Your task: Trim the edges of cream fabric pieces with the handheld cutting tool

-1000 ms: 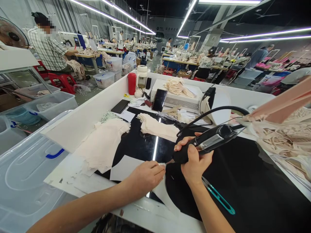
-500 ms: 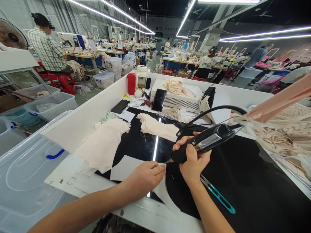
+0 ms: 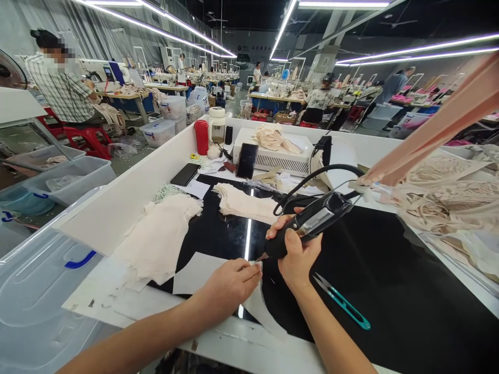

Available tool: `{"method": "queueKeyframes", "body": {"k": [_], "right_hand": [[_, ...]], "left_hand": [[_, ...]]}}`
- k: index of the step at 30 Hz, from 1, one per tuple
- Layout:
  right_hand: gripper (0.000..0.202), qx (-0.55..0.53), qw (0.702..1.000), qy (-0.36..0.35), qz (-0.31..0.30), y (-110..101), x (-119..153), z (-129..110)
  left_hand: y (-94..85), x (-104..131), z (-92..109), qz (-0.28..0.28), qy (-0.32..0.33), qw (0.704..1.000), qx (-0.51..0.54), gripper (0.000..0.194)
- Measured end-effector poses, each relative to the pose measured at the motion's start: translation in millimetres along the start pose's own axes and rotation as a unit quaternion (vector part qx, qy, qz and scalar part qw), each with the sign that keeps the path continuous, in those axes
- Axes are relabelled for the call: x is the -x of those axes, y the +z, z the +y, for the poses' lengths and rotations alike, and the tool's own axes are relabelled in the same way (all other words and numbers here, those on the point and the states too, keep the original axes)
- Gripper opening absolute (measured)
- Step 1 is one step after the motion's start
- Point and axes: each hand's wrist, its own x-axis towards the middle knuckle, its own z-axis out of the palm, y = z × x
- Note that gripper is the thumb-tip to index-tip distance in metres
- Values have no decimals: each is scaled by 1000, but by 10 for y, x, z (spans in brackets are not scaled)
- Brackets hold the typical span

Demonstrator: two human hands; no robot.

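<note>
My left hand (image 3: 234, 283) is closed over a small piece of pale fabric at the edge of a white pattern sheet (image 3: 197, 270), its fingertips pinched together. My right hand (image 3: 298, 254) is wrapped round a black handheld tool (image 3: 312, 223) with a cable, whose narrow tip points at my left fingertips. Just behind lies a stack of pale fabric pieces (image 3: 249, 203) on the black board (image 3: 393, 280), and a larger stack (image 3: 161, 236) is on the left. Teal thread snips (image 3: 345, 304) rest right of my right wrist.
Along the back are a red cup (image 3: 201, 137), a glass jar (image 3: 217, 127), two phones (image 3: 186, 174) and a white box unit (image 3: 268, 153). Peach fabric (image 3: 432, 124) hangs at the right over beige pieces. A person (image 3: 62, 78) sits at the left.
The camera view has shifted, so the table and background appear further left. My hands keep their grips, and the tool's tip stays beside my left fingertips.
</note>
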Motion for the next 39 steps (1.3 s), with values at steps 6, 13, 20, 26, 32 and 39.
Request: {"method": "queueKeyframes", "body": {"k": [6, 13, 20, 26, 32, 39], "right_hand": [[36, 8, 1000, 0, 10, 2, -1, -10], [31, 3, 1000, 6, 7, -9, 28, 30], [30, 11, 999, 30, 11, -74, 28, 49], [38, 41, 998, 41, 14, -167, 13, -126], [44, 67, 996, 62, -2, -283, 61, -329], [39, 86, 995, 48, -4, -377, 156, -383]], "left_hand": [[-1, 0, 8, -17, -17, 1000, 5, 27], [62, 12, 16, 10, -12, 1000, -9, 25], [273, -4, -10, 61, -20, 998, 6, 19], [142, -21, -62, 23, -62, 995, 71, 14], [108, 43, -157, 11, -92, 992, 81, 25], [-6, 155, -340, -11, -128, 991, 36, 33]]}}
